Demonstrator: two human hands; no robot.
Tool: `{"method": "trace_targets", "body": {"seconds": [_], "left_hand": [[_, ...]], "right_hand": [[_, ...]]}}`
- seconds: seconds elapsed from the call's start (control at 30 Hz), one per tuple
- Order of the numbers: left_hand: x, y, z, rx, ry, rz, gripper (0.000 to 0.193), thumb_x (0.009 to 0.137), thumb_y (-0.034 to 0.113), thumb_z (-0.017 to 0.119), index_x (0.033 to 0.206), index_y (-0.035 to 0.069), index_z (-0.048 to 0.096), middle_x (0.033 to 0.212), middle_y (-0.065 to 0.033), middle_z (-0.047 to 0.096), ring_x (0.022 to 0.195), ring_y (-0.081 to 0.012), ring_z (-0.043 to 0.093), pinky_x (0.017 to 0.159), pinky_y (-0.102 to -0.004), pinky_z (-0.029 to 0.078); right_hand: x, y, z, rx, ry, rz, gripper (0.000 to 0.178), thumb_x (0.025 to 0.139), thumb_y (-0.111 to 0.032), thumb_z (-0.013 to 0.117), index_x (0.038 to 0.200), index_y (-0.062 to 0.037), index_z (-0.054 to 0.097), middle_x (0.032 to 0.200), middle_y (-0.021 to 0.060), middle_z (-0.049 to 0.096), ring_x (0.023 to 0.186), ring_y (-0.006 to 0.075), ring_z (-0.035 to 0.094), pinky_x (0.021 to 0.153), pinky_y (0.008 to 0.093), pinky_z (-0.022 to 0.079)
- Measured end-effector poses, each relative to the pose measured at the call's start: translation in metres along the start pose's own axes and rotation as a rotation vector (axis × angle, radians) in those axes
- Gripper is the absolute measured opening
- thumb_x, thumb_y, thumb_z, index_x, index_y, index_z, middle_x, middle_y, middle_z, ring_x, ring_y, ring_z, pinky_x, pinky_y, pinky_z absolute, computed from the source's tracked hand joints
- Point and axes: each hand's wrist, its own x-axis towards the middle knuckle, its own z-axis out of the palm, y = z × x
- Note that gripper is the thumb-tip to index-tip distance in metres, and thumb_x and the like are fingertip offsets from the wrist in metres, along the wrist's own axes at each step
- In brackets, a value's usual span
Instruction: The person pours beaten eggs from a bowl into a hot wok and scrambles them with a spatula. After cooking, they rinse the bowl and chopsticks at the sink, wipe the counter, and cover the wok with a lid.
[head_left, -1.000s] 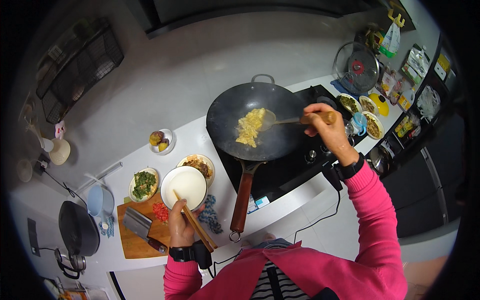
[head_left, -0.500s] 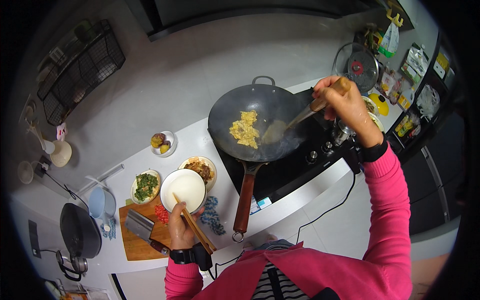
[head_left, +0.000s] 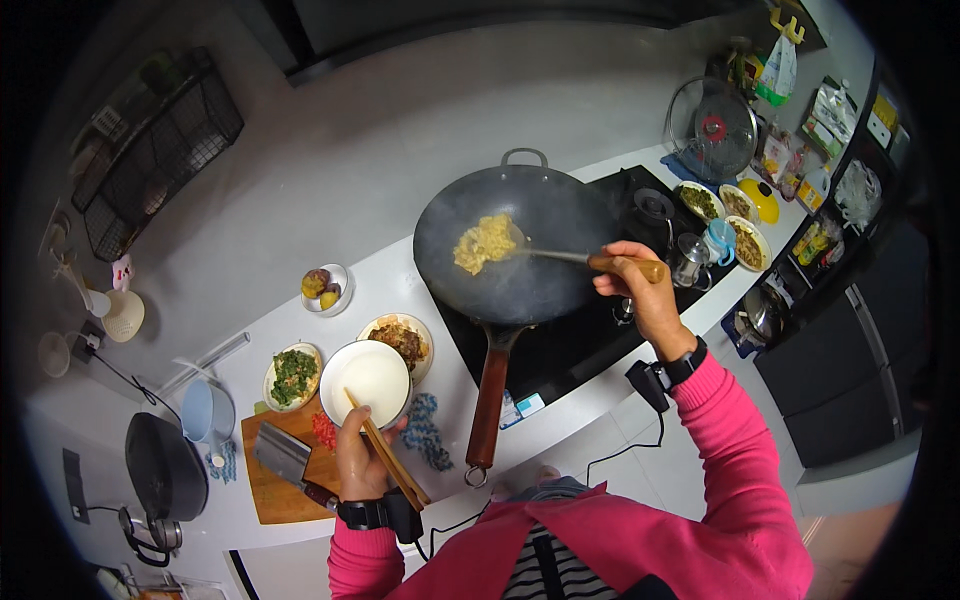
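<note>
Under the bowl [head_left: 406, 402], left hand [head_left: 359, 460] partly hidden.

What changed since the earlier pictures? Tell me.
The right hand swung right with the spatula, then back left to the yellow food, which now sits slightly farther left in the wok. Nothing was taken up or released; the left hand still holds the bowl and chopsticks.

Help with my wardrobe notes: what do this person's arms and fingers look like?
The sleeves are bright pink. Each wrist wears a black strap bearing a black boxy device, with a thin dark cable nearby. The left fingers and right fingers are ungloved.
</note>
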Motion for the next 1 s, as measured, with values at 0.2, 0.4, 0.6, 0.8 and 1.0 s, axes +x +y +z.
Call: {"method": "trace_targets", "body": {"seconds": [0.2, 0.4, 0.6, 0.8, 1.0], "left_hand": [[0.001, 0.004, -0.003, -0.062, -0.001, 0.014, 0.054, 0.077, 0.011, 0.061, 0.126, 0.001, 0.040, 0.114, -0.0154, 0.054, 0.097, -0.0315, 0.060, 0.069, -0.0405, 0.059], [0.004, 0.003, -0.006, -0.071, 0.007, 0.009, 0.051, 0.078, 0.010, 0.061, 0.125, 0.001, 0.042, 0.113, -0.0151, 0.054, 0.096, -0.0316, 0.060, 0.069, -0.0415, 0.059], [0.010, 0.003, -0.007, -0.064, -0.026, -0.002, 0.052, 0.078, 0.010, 0.061, 0.125, 0.001, 0.041, 0.114, -0.0156, 0.054, 0.098, -0.0324, 0.060, 0.071, -0.0424, 0.059], [0.013, 0.002, -0.006, -0.042, -0.033, -0.001, 0.053, 0.078, 0.009, 0.060, 0.126, 0.001, 0.040, 0.115, -0.0160, 0.054, 0.099, -0.0330, 0.059, 0.071, -0.0431, 0.059], [0.015, 0.002, -0.002, -0.030, -0.061, -0.011, 0.053, 0.078, 0.010, 0.060, 0.126, 0.002, 0.040, 0.114, -0.0157, 0.054, 0.099, -0.0330, 0.059, 0.071, -0.0427, 0.059]], "right_hand": [[0.002, -0.018, 0.009, -0.054, -0.092, -0.136, 0.017, 0.088, -0.005, 0.052, 0.103, -0.0005, 0.058, 0.104, 0.0123, 0.062, 0.080, 0.0160, 0.065, 0.071, 0.0264, 0.055], [-0.013, -0.069, 0.035, -0.766, -0.776, -0.757, 0.024, 0.067, 0.005, 0.063, 0.088, -0.0061, 0.062, 0.096, 0.0090, 0.060, 0.084, 0.0299, 0.061, 0.074, 0.0350, 0.051], [-0.027, -0.098, 0.034, -0.780, -0.848, -0.727, 0.020, 0.066, 0.003, 0.064, 0.082, -0.0064, 0.059, 0.092, 0.0068, 0.061, 0.078, 0.0290, 0.062, 0.067, 0.0345, 0.052], [-0.018, -0.099, 0.003, -0.365, -0.215, -0.290, 0.012, 0.084, -0.003, 0.054, 0.093, -0.0011, 0.062, 0.090, 0.0056, 0.063, 0.074, 0.0121, 0.062, 0.064, 0.0232, 0.052], [-0.012, -0.074, 0.009, -0.177, -0.079, 0.063, 0.015, 0.086, -0.009, 0.054, 0.096, 0.0001, 0.062, 0.084, 0.0072, 0.063, 0.061, 0.0110, 0.062, 0.056, 0.0216, 0.052]]}}
